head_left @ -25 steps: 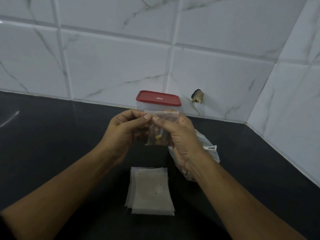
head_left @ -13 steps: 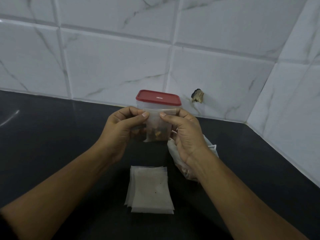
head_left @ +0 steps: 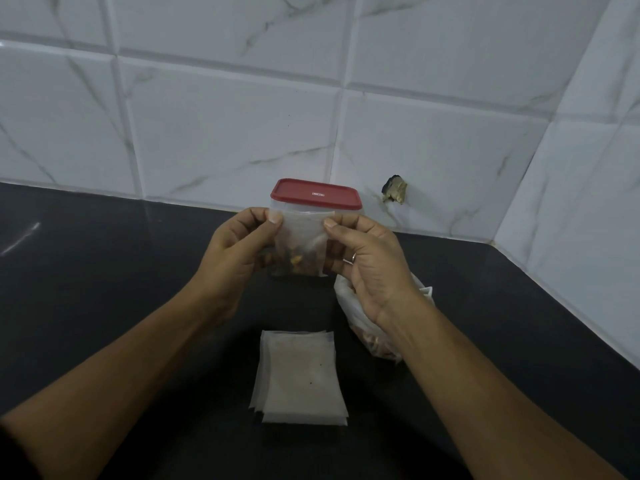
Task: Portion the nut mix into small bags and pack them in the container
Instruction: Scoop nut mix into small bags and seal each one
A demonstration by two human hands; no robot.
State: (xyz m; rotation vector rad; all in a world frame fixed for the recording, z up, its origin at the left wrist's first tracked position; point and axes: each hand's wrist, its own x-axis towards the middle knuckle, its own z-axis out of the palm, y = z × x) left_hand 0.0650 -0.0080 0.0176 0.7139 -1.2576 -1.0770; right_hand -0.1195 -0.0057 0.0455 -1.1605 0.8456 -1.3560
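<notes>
A small clear bag (head_left: 300, 237) with nuts at its bottom hangs upright above the counter. My left hand (head_left: 235, 254) pinches its top left corner and my right hand (head_left: 369, 265) pinches its top right corner. Right behind the bag stands the clear container with a red lid (head_left: 316, 195); the lid is on and the bag hides most of the body. A stack of empty small bags (head_left: 299, 375) lies flat on the counter below my hands. The big plastic bag of nut mix (head_left: 377, 337) lies under my right wrist, partly hidden.
The black countertop (head_left: 104, 289) runs into a corner of white marble tiles at the back and right. A broken hole in the tile (head_left: 394, 194) shows beside the container.
My two hands have slid apart along the top edge of the filled bag, from the middle out to its corners. The bag stays in front of the container.
</notes>
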